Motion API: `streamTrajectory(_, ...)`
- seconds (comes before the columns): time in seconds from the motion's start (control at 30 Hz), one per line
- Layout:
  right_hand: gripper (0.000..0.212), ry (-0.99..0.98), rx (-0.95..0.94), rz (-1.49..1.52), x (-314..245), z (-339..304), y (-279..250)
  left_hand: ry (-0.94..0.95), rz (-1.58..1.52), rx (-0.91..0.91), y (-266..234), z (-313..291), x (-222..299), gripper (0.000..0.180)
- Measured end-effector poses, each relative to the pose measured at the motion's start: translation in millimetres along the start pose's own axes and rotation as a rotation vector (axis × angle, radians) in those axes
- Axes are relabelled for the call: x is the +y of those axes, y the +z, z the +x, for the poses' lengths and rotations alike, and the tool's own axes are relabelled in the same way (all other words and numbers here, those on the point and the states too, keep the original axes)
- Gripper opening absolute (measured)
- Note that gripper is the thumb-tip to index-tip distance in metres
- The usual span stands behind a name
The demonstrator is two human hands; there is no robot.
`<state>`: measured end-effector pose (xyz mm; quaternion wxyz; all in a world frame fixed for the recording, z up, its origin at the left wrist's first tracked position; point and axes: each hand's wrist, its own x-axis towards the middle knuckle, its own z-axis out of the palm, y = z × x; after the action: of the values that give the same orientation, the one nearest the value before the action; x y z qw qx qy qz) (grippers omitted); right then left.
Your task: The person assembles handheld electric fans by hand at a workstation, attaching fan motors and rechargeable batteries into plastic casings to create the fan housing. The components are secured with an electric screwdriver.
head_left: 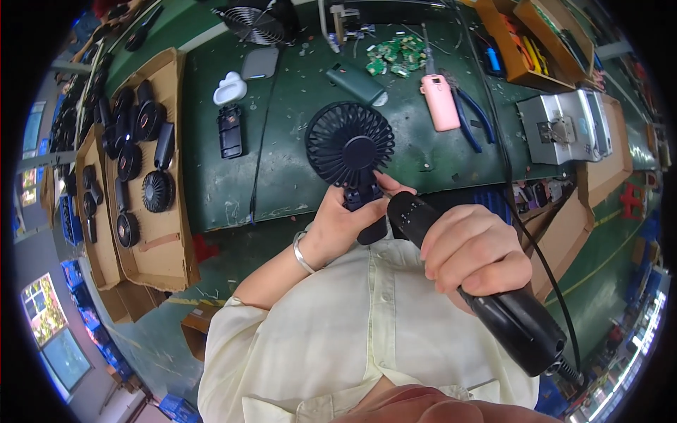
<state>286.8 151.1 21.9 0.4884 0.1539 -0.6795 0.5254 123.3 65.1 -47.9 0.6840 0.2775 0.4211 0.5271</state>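
A dark blue handheld fan (338, 151) is gripped near its neck by my left hand (337, 224), with its round grille tilted up over the table's near edge. My right hand (478, 252) is wrapped round a black corded electric screwdriver (518, 333). The front end of the screwdriver points at the fan's handle, close to my left thumb and fingertips. Whether the bit touches a screw is hidden. Beyond the grille lies a dark green casing (355, 82).
A cardboard tray (176, 240) with several dark fans stands at left. Farther off lie green circuit boards (398, 55), a pink casing (439, 103), blue-handled pliers (471, 121) and a black casing (230, 132). A metal box (560, 127) sits at right; the screwdriver's cord (536, 247) crosses there.
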Motion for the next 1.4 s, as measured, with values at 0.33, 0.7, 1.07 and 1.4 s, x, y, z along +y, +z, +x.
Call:
streamTrajectory(0.33, 0.075, 0.219, 0.735, -0.129, -22.7, -13.0, -46.3, -0.259, -0.152, 0.096, 19.2, 14.7, -15.6, 0.019)
streamTrajectory(0.7, 0.083, 0.222, 1.179, -0.675, -63.5, 11.1, -220.5, -0.232, -0.282, 0.026, 18.2, 12.7, -14.6, 0.020)
streamTrajectory(1.07, 0.066, 0.162, 0.700, -0.044, -11.3, 3.7, -7.4, -0.257, -0.289, 0.082, 14.1, 11.4, -8.2, 0.019)
streamTrajectory(1.4, 0.028, 0.293, 0.385, 0.151, -6.0, 2.0, 10.9, -0.248, -0.319, 0.081, 5.4, 4.7, -12.2, 0.021)
